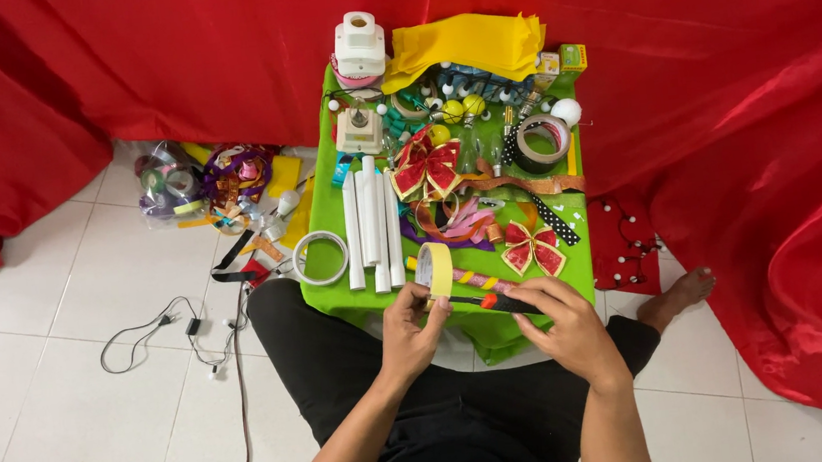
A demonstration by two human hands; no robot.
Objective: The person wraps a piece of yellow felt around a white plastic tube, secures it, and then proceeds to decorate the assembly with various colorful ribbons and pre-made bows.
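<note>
A roll of pale yellow tape (435, 269) stands on edge at the near rim of a green bench (332, 299), pinched by the fingers of the left hand (409, 334). The right hand (566, 330), fingers curled, grips what appears to be a black cutter with an orange tip (494, 301) (its blade is too small to make out) just beside the roll. Behind lie white tubes (371, 220), a white tape ring (321, 258), two red bows (424, 166) and a dark tape roll (542, 142). Red cloth (738, 79) surrounds the bench; cables (165, 335) trail across the tiled floor.
</note>
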